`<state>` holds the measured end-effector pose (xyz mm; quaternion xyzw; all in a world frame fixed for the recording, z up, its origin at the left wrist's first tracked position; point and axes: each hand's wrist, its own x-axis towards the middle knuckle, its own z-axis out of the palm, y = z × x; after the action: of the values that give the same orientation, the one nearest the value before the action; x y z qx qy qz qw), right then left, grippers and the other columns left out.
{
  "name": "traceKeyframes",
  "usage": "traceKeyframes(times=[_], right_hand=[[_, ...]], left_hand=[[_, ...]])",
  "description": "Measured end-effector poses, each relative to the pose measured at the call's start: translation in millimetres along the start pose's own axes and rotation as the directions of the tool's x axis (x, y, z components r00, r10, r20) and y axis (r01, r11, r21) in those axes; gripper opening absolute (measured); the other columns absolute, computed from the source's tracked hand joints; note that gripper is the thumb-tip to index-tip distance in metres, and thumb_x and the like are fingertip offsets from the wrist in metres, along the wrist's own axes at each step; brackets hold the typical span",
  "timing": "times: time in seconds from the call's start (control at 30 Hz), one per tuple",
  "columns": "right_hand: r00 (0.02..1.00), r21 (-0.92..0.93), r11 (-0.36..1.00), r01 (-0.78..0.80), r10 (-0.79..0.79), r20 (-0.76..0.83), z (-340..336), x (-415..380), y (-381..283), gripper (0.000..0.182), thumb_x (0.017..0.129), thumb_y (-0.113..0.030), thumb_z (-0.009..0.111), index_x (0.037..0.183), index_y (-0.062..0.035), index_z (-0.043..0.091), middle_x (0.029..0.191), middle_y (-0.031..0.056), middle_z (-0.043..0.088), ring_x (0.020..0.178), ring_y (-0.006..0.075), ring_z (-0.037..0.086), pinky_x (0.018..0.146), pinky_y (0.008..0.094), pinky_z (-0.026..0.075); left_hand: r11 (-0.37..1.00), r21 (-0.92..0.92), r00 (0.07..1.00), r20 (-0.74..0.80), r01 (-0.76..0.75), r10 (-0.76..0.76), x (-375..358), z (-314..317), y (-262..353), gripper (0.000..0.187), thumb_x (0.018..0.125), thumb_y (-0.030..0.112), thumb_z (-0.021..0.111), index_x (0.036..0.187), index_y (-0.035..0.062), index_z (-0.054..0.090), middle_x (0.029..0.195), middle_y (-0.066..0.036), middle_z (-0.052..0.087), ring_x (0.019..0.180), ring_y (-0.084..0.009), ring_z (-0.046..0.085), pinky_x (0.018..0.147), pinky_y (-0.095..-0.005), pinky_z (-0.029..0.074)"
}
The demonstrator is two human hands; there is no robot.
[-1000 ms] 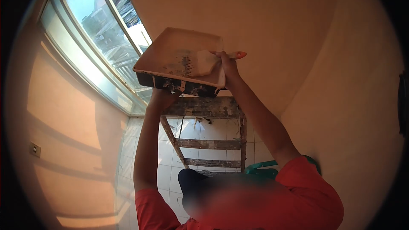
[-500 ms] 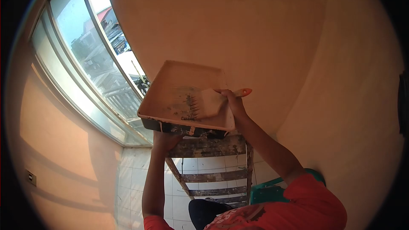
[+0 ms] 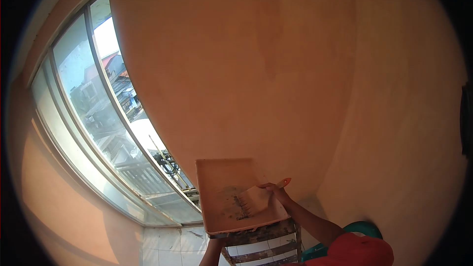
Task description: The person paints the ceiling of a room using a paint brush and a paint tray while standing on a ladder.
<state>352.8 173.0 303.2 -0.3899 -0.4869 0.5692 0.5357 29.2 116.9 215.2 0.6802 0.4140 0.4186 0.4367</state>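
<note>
A paint tray (image 3: 224, 170), its inside coated in peach paint, overlaps the top of a wooden ladder (image 3: 268, 233) in this view. My left hand (image 3: 216, 242) holds the tray from below at its near edge, the fingers hidden under it. A wide paintbrush (image 3: 256, 201) with an orange-tipped handle is gripped in my right hand (image 3: 277, 192). Its bristles lie over the tray's floor, close to a dark, worn patch where the paint is thin.
The peach wall (image 3: 236, 79) rises right behind the tray. On the left, a tall window (image 3: 98, 88) gives onto rooftops and cables. Below are white floor tiles (image 3: 170, 244) and a green plastic object (image 3: 362, 227) beside my right sleeve.
The view has tilted upward, so the tray, brush and both hands sit lower and more wall shows. My grip on the brush and tray looks the same.
</note>
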Motion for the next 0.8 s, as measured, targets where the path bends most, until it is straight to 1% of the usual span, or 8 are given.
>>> traceKeyframes(times=[0.13, 0.23, 0.53, 0.6, 0.7, 0.73, 0.77, 0.8], right_hand=[[1.000, 0.022, 1.000, 0.004, -0.004, 0.012, -8, 9, 17, 0.041, 0.091, -0.024, 0.049, 0.121, -0.0019, 0.067, 0.123, 0.0107, 0.066, 0.117, 0.0194, 0.058, 0.106, 0.0339, 0.041], [0.997, 0.083, 0.993, -0.081, 0.080, 0.006, -8, 9, 17, 0.043, 0.088, -0.022, 0.051, 0.121, 0.0002, 0.067, 0.123, 0.0106, 0.067, 0.116, 0.0204, 0.059, 0.108, 0.0339, 0.040], [1.000, 0.023, 1.000, 0.013, -0.013, 0.002, -6, 12, 17, 0.040, 0.090, -0.019, 0.049, 0.118, 0.0024, 0.069, 0.122, 0.0103, 0.068, 0.113, 0.0198, 0.061, 0.104, 0.0332, 0.043], [0.996, 0.018, 0.996, 0.085, -0.085, 0.040, -9, 14, 20, 0.039, 0.096, -0.025, 0.050, 0.119, 0.0001, 0.068, 0.120, 0.0102, 0.067, 0.112, 0.0187, 0.061, 0.103, 0.0331, 0.045], [0.997, 0.028, 0.997, 0.074, -0.074, 0.019, -10, 16, 27, 0.038, 0.096, -0.025, 0.051, 0.118, -0.0001, 0.069, 0.120, 0.0095, 0.068, 0.111, 0.0186, 0.061, 0.102, 0.0332, 0.045], [0.998, 0.032, 0.997, 0.065, -0.066, 0.012, -10, 15, 23, 0.038, 0.096, -0.025, 0.051, 0.118, -0.0001, 0.069, 0.120, 0.0095, 0.068, 0.111, 0.0186, 0.061, 0.102, 0.0332, 0.045], [0.999, 0.055, 0.997, 0.045, -0.046, 0.017, -8, 14, 22, 0.038, 0.095, -0.025, 0.051, 0.117, 0.0001, 0.069, 0.120, 0.0096, 0.068, 0.110, 0.0187, 0.062, 0.102, 0.0331, 0.045], [0.999, 0.077, 0.997, 0.025, -0.027, 0.024, -7, 12, 21, 0.038, 0.095, -0.024, 0.051, 0.117, 0.0003, 0.069, 0.120, 0.0096, 0.068, 0.109, 0.0188, 0.062, 0.102, 0.0330, 0.045]], left_hand=[[1.000, -0.010, 0.999, -0.032, 0.009, -0.009, 0, 1, 0, 0.048, 0.079, 0.026, 0.076, 0.121, 0.0088, 0.061, 0.121, -0.011, 0.062, 0.110, -0.0295, 0.060, 0.095, -0.0439, 0.046], [0.999, 0.000, 0.998, -0.042, 0.039, -0.039, 0, 2, -5, 0.048, 0.080, 0.026, 0.076, 0.122, 0.0086, 0.061, 0.122, -0.011, 0.062, 0.110, -0.0291, 0.060, 0.095, -0.0437, 0.046], [0.995, 0.012, 0.994, -0.044, 0.098, -0.097, 0, 4, -17, 0.048, 0.082, 0.026, 0.076, 0.124, 0.0081, 0.060, 0.123, -0.011, 0.061, 0.110, -0.0279, 0.059, 0.096, -0.0431, 0.046], [0.994, 0.001, 0.993, -0.051, 0.105, -0.105, 0, 3, -18, 0.049, 0.082, 0.026, 0.076, 0.124, 0.0080, 0.060, 0.123, -0.011, 0.061, 0.110, -0.0276, 0.059, 0.096, -0.0429, 0.046], [0.992, -0.014, 0.990, -0.055, 0.126, -0.126, -1, -1, -16, 0.049, 0.082, 0.026, 0.075, 0.124, 0.0079, 0.059, 0.123, -0.011, 0.061, 0.110, -0.0274, 0.059, 0.096, -0.0428, 0.046], [0.911, 0.412, 1.000, -0.018, -0.001, 0.010, 1, -6, -12, 0.048, 0.084, 0.028, 0.074, 0.125, 0.0080, 0.059, 0.124, -0.011, 0.060, 0.111, -0.0273, 0.059, 0.096, -0.0429, 0.046], [0.644, 0.753, 0.990, 0.077, -0.134, 0.116, 1, -10, -7, 0.047, 0.086, 0.029, 0.072, 0.126, 0.0081, 0.059, 0.125, -0.011, 0.060, 0.112, -0.0273, 0.058, 0.096, -0.0430, 0.046], [0.645, 0.753, 0.991, 0.083, -0.130, 0.103, 0, -8, 0, 0.047, 0.086, 0.029, 0.072, 0.126, 0.0081, 0.059, 0.125, -0.011, 0.060, 0.112, -0.0273, 0.058, 0.096, -0.0430, 0.046]])
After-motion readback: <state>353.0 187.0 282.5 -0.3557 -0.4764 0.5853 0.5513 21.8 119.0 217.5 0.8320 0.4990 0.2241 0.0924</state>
